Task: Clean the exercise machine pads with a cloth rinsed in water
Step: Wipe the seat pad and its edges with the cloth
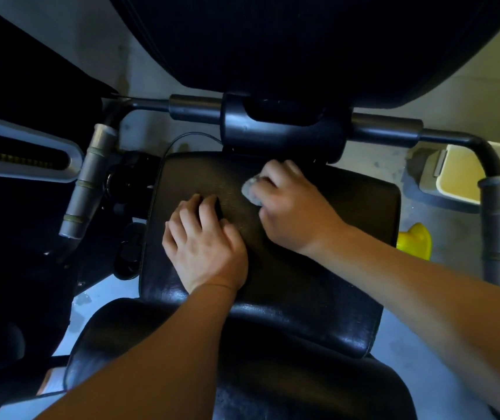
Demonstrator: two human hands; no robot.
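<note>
We count three black upholstered pads: the seat pad (318, 268) in the middle, a larger back pad (303, 40) above it, and a third pad (157, 344) below it toward us, partly covered by our forearms. Two grey handle grips flank the seat pad, one on the left (88, 183) and one on the right (498, 225), joined by a dark crossbar (388, 125) running behind the seat pad. There is one cloth (251, 192), pale and bunched.

Our right hand (291, 207) is curled closed around the cloth, pressing it onto the upper middle of the seat pad; only a small lump of fabric shows past the fingers, the rest being hidden in the fist. Our left hand (206, 241) holds nothing: it lies palm down on the seat pad just left of the right hand, fingers bent and slightly spread, tips touching the vinyl.

Right of the seat pad, on the floor, sits a yellow bucket (461, 177), partly hidden by the crossbar and right grip; we cannot see whether it holds water. Below it is a bright yellow object (415, 241), cut off by the seat pad and unidentifiable. The machinery left of the seat pad is too dark to make out.
</note>
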